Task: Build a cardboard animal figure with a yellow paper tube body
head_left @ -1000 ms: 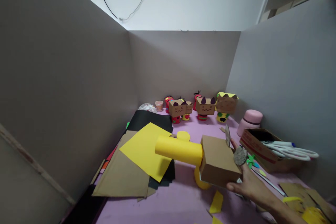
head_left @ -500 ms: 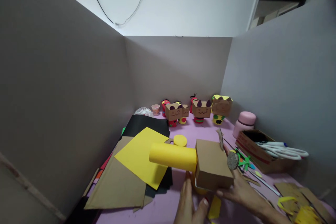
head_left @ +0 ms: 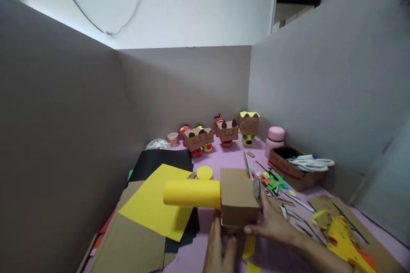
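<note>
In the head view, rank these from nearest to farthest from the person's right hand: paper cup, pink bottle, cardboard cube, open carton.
Nearest to the right hand first:
1. Cardboard cube: right at the hand, on its left.
2. Open carton: beyond the hand, slightly right.
3. Pink bottle: just behind the carton.
4. Paper cup: far back, well left.

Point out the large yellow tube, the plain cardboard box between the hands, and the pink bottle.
Large yellow tube (head_left: 192, 193): head view, its curved side.
Plain cardboard box (head_left: 239, 192): head view, its upper face.
Pink bottle (head_left: 273, 144): head view, its body.
</note>
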A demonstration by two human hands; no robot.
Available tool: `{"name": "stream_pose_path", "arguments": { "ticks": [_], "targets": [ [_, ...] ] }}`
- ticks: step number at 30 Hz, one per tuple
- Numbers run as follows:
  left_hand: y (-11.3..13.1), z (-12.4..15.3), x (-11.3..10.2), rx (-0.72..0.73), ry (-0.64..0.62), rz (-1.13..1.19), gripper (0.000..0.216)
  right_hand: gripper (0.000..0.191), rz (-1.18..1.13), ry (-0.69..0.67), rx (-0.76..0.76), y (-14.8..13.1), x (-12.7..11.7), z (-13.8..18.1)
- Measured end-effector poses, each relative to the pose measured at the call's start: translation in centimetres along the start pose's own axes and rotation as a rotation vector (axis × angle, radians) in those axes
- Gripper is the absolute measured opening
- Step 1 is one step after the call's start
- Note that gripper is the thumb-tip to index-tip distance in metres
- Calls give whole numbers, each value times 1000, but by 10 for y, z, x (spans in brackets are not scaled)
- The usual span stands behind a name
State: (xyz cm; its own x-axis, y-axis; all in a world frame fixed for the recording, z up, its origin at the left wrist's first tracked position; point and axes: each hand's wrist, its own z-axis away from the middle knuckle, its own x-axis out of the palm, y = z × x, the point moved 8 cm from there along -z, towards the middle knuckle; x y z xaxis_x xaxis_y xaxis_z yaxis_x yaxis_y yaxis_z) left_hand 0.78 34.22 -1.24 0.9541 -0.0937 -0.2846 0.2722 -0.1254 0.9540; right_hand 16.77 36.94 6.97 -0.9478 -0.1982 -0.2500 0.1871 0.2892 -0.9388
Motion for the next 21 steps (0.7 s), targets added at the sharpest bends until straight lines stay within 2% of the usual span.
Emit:
{"name": "stream_pose_path", "arguments": {
  "ticks": [4, 6, 8, 11, 13, 15, 17, 21],
  "targets": [
    [-7, 17, -27, -11, 95, -250, 54, 137, 16, 71, 44, 4, -19, 11],
    [3, 28, -36, 81, 70, -374, 46, 113, 116, 122, 90, 9, -33, 22],
    [14, 38, -35, 173, -20, -510, 41, 82, 278, 115, 107, 9, -43, 36],
    [32, 51, -22, 261, -118, -660, 39, 43, 448, 34, 93, 2, -46, 59],
    [42, 57, -11, 299, -110, -699, 39, 24, 499, 4, 90, -4, -48, 74],
    [49, 61, -4, 333, -65, -708, 38, 20, 561, 13, 99, -7, -57, 91],
    [50, 64, -1, 380, -37, -719, 36, 21, 627, 88, 130, -5, -77, 110],
    [36, 62, 0, 551, -128, -805, 34, 34, 794, 394, 238, 8, -137, 159]
  ]
}}
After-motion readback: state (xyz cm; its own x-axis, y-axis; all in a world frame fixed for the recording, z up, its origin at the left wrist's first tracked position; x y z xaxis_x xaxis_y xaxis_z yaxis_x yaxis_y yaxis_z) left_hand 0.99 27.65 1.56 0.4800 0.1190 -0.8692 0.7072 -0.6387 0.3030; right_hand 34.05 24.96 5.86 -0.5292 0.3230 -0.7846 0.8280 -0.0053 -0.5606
